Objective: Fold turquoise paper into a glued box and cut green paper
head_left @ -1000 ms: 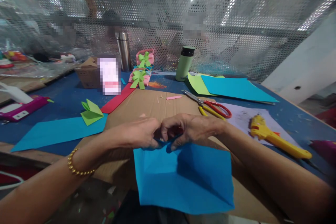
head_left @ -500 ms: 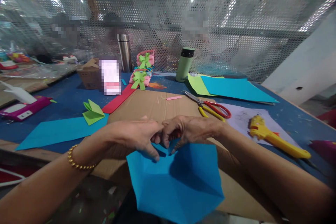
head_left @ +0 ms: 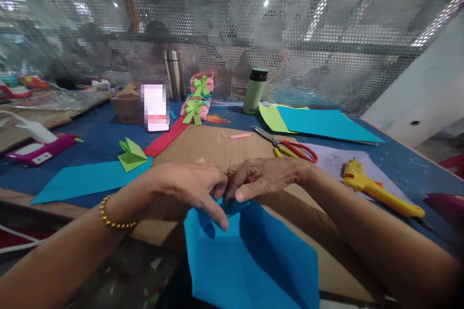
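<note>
A blue paper sheet (head_left: pixel 253 256) hangs over the near edge of a brown cardboard mat (head_left: pixel 217 147). My left hand (head_left: pixel 188 188) and my right hand (head_left: pixel 261 178) meet at the sheet's top corner and pinch it between closed fingers. One finger of my left hand reaches down onto the blue paper. A gold bead bracelet (head_left: pixel 112 217) circles my left wrist.
Red-handled scissors (head_left: pixel 290 145), a yellow glue gun (head_left: pixel 377 188), a green flask (head_left: pixel 255 89), a steel flask (head_left: pixel 175 75), blue and green sheets (head_left: pixel 319 123), a folded green piece (head_left: pixel 132 154), a blue strip (head_left: pixel 87 178) and bowed pink boxes (head_left: pixel 194 106) lie about. People sit behind the mesh screen.
Both hands stayed pinched at the paper's top corner. The blue sheet swung and shifted under them, its lower edge now running out of view; my left finger stretched further down onto it.
</note>
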`<action>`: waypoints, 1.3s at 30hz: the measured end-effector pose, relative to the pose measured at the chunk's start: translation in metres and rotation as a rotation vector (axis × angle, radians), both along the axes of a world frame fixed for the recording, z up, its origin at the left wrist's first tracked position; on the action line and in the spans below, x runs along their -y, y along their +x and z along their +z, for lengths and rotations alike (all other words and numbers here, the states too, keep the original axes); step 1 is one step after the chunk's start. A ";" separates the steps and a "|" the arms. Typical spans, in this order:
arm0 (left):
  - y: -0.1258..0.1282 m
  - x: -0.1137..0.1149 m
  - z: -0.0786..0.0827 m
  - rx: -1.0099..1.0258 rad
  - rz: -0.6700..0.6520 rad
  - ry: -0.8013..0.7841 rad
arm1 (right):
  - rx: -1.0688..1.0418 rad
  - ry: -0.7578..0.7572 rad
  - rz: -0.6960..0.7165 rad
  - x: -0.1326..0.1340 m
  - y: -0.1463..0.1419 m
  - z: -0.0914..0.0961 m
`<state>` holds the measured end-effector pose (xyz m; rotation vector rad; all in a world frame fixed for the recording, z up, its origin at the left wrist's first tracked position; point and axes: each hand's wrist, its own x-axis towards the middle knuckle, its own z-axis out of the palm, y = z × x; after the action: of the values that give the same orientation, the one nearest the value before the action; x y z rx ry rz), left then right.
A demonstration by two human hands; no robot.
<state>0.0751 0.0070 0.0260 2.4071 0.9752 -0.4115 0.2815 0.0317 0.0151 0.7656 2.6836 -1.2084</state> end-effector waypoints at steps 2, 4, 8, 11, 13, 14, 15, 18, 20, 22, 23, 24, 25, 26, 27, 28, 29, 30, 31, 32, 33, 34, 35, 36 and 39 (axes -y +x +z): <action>0.001 0.001 0.000 0.018 -0.013 0.013 | -0.016 -0.035 0.037 0.001 -0.001 -0.001; 0.003 0.001 -0.001 0.031 -0.031 0.031 | -0.024 -0.050 0.054 0.001 -0.001 -0.003; 0.009 0.002 -0.010 0.079 -0.003 0.046 | 0.041 0.011 0.014 0.003 -0.002 -0.004; 0.012 0.001 -0.018 0.150 0.040 0.063 | 0.087 0.088 -0.054 0.008 -0.004 -0.001; 0.012 0.000 -0.021 0.171 0.086 0.062 | 0.106 0.134 -0.095 0.012 -0.006 0.002; 0.013 0.000 -0.021 0.169 0.109 0.060 | 0.111 0.148 -0.107 0.014 -0.007 0.003; 0.013 0.001 -0.021 0.157 0.127 0.064 | 0.115 0.156 -0.112 0.015 -0.007 0.004; 0.016 0.003 -0.016 0.119 0.138 0.085 | 0.125 0.182 -0.116 0.017 -0.007 0.008; 0.018 0.005 -0.014 0.112 0.129 0.079 | 0.143 0.219 -0.129 0.017 -0.005 0.010; 0.020 0.007 -0.013 0.117 0.130 0.037 | 0.159 0.234 -0.132 0.016 -0.003 0.012; 0.020 0.007 -0.014 0.125 0.139 0.006 | 0.162 0.225 -0.127 0.015 -0.001 0.012; 0.020 0.008 -0.015 0.139 0.154 -0.026 | 0.162 0.205 -0.113 0.014 0.000 0.012; 0.019 0.008 -0.016 0.154 0.175 -0.064 | 0.163 0.180 -0.096 0.013 0.001 0.011; 0.018 0.009 -0.018 0.169 0.198 -0.102 | 0.164 0.158 -0.081 0.013 0.002 0.010; 0.017 0.010 -0.019 0.181 0.223 -0.137 | 0.165 0.146 -0.073 0.012 0.002 0.008; 0.016 0.011 -0.020 0.191 0.246 -0.164 | 0.166 0.141 -0.068 0.013 0.002 0.006; 0.015 0.012 -0.020 0.200 0.263 -0.187 | 0.165 0.134 -0.065 0.014 0.002 0.005; 0.013 0.014 -0.020 0.211 0.275 -0.200 | 0.156 0.120 -0.065 0.015 0.001 0.004; 0.012 0.015 -0.020 0.231 0.288 -0.201 | 0.136 0.098 -0.067 0.016 0.000 0.003; 0.010 0.016 -0.019 0.262 0.298 -0.195 | 0.111 0.069 -0.071 0.017 -0.001 0.003; 0.008 0.017 -0.019 0.302 0.303 -0.185 | 0.078 0.045 -0.079 0.018 -0.002 0.004; 0.006 0.016 -0.018 0.353 0.307 -0.169 | 0.040 0.040 -0.092 0.019 -0.002 0.006; 0.004 0.015 -0.018 0.410 0.310 -0.141 | -0.001 0.061 -0.116 0.019 -0.002 0.008; 0.002 0.012 -0.018 0.468 0.307 -0.101 | -0.042 0.100 -0.147 0.019 -0.001 0.011; -0.004 -0.005 -0.022 0.619 0.310 0.116 | -0.187 0.230 -0.277 0.016 0.009 0.020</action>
<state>0.0715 0.0125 0.0045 2.2016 1.0602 0.4869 0.2900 0.0160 0.0351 1.1427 2.9848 -1.0811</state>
